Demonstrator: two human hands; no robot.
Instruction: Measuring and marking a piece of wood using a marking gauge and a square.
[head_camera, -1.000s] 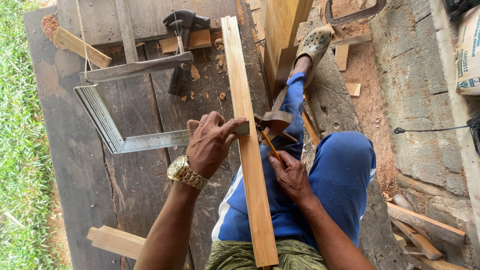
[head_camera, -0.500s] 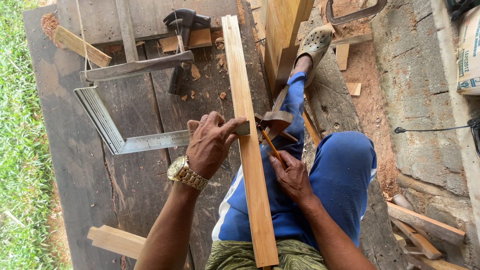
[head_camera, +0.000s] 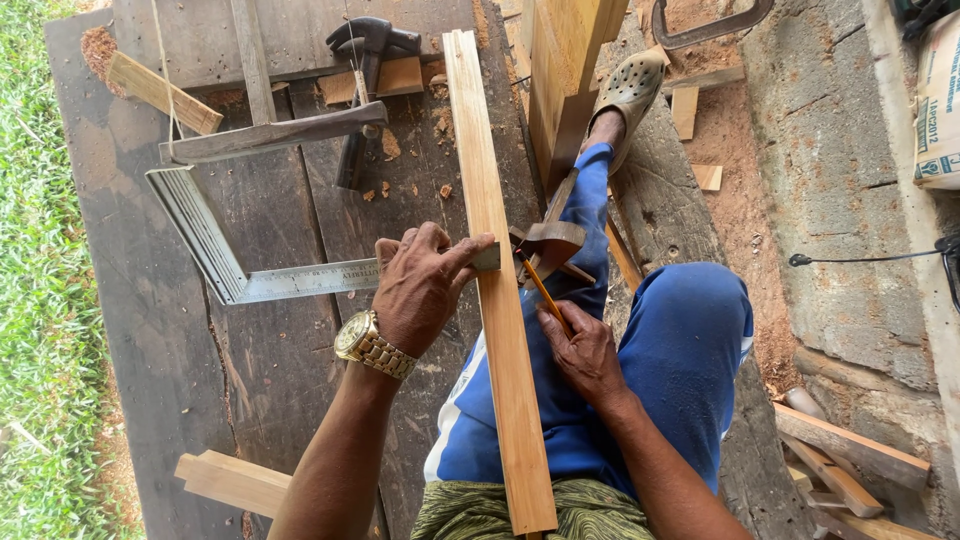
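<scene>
Outdoor work area: dark weathered plank bench (head_camera: 250, 340), grass strip along the left edge, sawdust and concrete ground at right

Item 1 — long pale wooden strip (head_camera: 495, 300), lying lengthwise across the bench and over the person's blue-trousered lap, running from the top of the view to the bottom edge.

Item 2 — metal square (head_camera: 240, 270), L-shaped, flat on the bench; one arm passes under the left hand and crosses the strip, its end showing just past the strip's right edge.

Item 3 — left hand (head_camera: 420, 285), gold wristwatch at the wrist, fingers curled and pressed down over the square's blade, fingertips resting on the strip.

Item 4 — right hand (head_camera: 585, 350), fingers closed in a pinch on a yellow pencil (head_camera: 542, 292); pencil tip lies just beside the strip's right edge, near the square's end.

Item 5 — hammer (head_camera: 365, 75), dark head, lying on the bench above the square, handle partly under a grey wooden bar (head_camera: 270, 135).

Item 6 — offcuts: short wooden block (head_camera: 160, 92) at upper left of the bench, pale piece (head_camera: 230, 482) at lower left.

Item 7 — person's foot in a grey clog (head_camera: 632, 90), set against an upright timber (head_camera: 565, 70)
</scene>
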